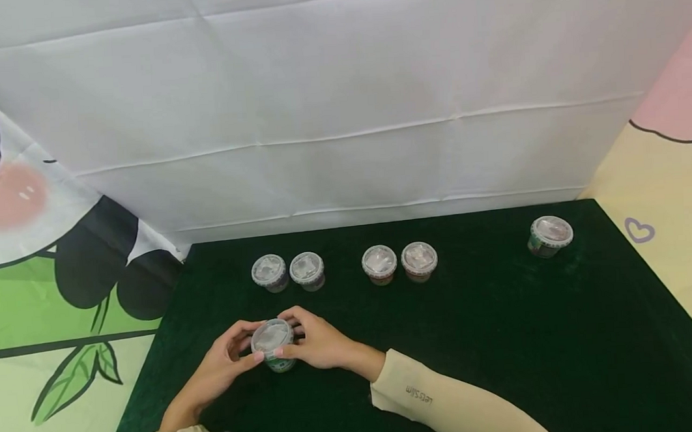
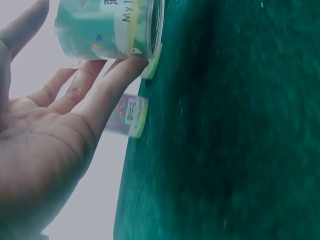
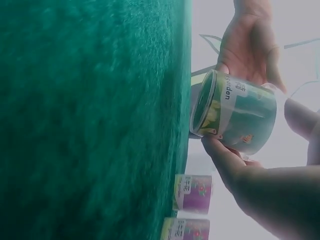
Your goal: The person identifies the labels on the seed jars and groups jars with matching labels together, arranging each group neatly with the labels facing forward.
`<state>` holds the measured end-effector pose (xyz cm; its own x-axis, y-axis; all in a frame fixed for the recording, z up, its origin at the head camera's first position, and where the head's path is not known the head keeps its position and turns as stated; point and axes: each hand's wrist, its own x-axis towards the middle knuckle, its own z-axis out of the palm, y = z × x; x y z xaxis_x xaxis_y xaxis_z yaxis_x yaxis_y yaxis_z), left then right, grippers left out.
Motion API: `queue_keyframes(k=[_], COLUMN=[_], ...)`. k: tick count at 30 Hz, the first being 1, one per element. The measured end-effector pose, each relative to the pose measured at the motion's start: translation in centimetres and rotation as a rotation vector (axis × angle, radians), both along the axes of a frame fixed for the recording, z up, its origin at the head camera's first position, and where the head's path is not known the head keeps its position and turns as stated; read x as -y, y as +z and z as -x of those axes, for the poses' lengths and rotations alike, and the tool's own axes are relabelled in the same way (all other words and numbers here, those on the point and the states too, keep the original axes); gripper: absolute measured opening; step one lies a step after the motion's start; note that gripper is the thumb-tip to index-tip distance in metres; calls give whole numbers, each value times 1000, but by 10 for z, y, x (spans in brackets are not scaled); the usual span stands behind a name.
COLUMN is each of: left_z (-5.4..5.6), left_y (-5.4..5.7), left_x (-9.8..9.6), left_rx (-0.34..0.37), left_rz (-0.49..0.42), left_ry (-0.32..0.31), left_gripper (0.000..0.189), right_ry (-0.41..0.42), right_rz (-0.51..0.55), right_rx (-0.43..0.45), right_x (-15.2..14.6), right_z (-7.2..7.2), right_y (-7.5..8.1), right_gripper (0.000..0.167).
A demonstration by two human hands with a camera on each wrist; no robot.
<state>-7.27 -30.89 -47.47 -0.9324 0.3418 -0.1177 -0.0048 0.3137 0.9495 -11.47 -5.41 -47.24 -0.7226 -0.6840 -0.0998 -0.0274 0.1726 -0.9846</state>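
Observation:
A small lidded plastic cup with a green label [image 1: 273,337] stands between both hands at the left front of the dark green cloth. My left hand [image 1: 221,363] holds its left side, thumb in front and index finger near the lid. From the right, my right hand [image 1: 320,341] grips the same cup with thumb and curled fingers. In the left wrist view, the index finger lies along the green cup [image 2: 100,30] near its base. The right wrist view shows the cup [image 3: 240,112] with the right thumb and fingers at its wall and the left hand [image 3: 250,50] beyond.
Behind the hands stand two lidded cups, a left one [image 1: 269,272] and its neighbour [image 1: 307,271]. Another pair, a cup [image 1: 379,264] and one beside it [image 1: 419,261], is further right. A single cup [image 1: 549,235] stands at the far right. A white cloth wall [image 1: 343,164] rises behind.

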Motion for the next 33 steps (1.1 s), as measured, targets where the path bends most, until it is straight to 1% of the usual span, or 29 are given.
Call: queue_keyframes(k=[6, 11, 14, 19, 25, 33], left_z=[0, 2, 2, 3, 4, 4], left_y=[-3, -8, -10, -13, -17, -17], left_x=[16, 25, 29, 31, 32, 30], left_rx=[9, 34, 32, 24, 58, 81], left_rz=[-7, -28, -34, -34, -26, -12], left_ry=[-25, -39, -40, -54, -62, -54], left_gripper=[45, 46, 47, 51, 55, 61], right_ry=[-5, -7, -14, -37, -42, -38], right_rz=[-10, -15, -23, -76, -121, -133], right_rx=[-14, -26, -37, -49, -53, -69], right_x=[13, 22, 25, 30, 32, 32], right_z=[0, 0, 0, -1, -3, -3], right_y=[-2, -3, -4, -7, -8, -10], right_gripper=[58, 58, 58, 60, 62, 64])
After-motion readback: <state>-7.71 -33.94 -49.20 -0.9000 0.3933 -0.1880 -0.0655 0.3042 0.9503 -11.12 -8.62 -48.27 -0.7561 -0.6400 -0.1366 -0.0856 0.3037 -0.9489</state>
